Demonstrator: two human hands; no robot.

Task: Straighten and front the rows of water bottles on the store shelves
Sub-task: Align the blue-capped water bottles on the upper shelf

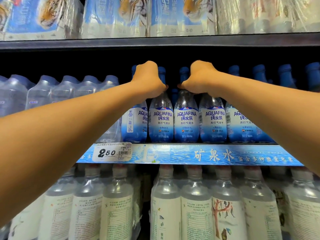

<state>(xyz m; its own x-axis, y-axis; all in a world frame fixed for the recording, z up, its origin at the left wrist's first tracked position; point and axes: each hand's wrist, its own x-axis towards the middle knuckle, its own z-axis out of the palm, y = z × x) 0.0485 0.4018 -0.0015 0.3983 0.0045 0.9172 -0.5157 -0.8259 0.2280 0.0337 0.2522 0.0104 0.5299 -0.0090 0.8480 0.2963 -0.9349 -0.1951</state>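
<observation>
A front row of Aquafina bottles [186,122] with blue caps and blue-white labels stands at the edge of the middle shelf [207,155]. Most labels face forward. The leftmost bottle [134,125] is turned, showing its side panel. My left hand [149,77] is curled over the top of that leftmost bottle, its thumb against the neck of the second bottle [161,122]. My right hand [201,77] curls over the top of the fourth bottle [213,122], thumb by the neck of the third. Both held caps are hidden. More blue caps [284,73] show behind, to the right.
Shrink-wrapped packs of clear bottles [38,97] fill the same shelf on the left. Tiger-printed packs [121,14] sit on the shelf above, whose dark edge [155,43] hangs close over my hands. White-labelled bottles [195,205] stand below. A 2.50 price tag [112,152] is on the strip.
</observation>
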